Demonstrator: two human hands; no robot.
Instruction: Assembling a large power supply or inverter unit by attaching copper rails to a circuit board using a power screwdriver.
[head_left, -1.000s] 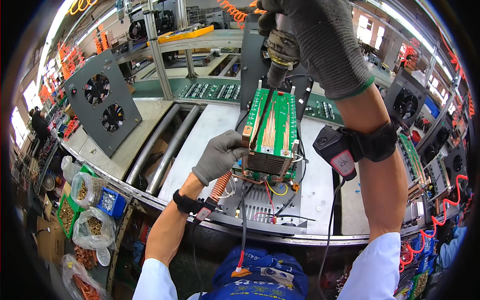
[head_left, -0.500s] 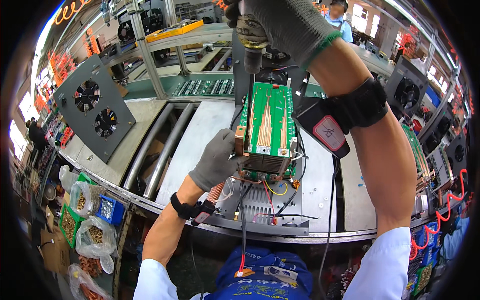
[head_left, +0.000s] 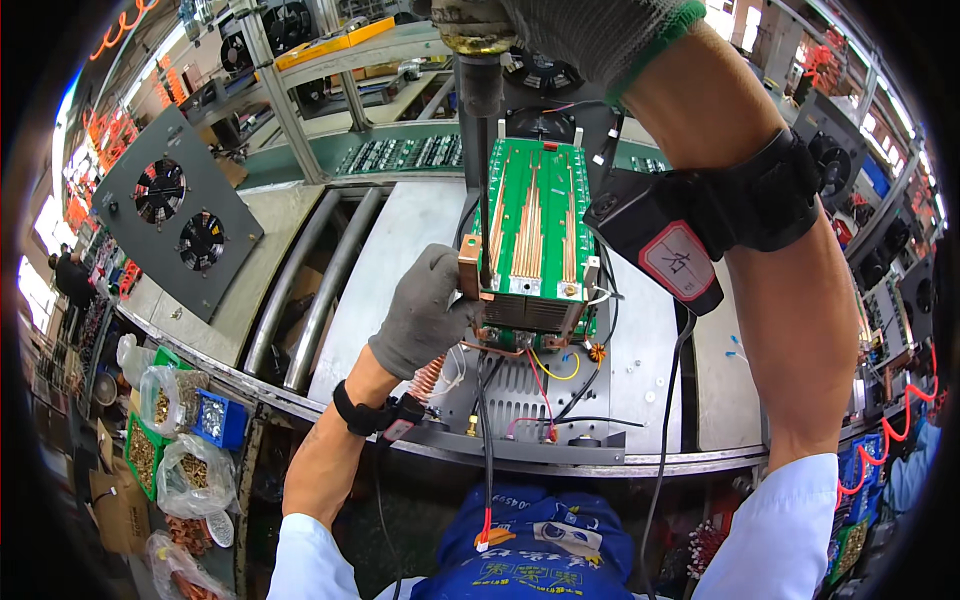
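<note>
Green circuit board [head_left: 553,215] sits on heatsink [head_left: 535,316] over bench [head_left: 350,285]; left hand [head_left: 422,312] grips copper bracket [head_left: 469,262] at its near-left corner. Right hand [head_left: 590,38]: grip closed on power screwdriver [head_left: 479,88], bit [head_left: 484,195] beside bracket.

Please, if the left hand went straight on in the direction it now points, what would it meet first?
Most likely the copper block at the near left corner of the green circuit board. The left hand seems to grip it, though the glove hides the exact contact.
</note>
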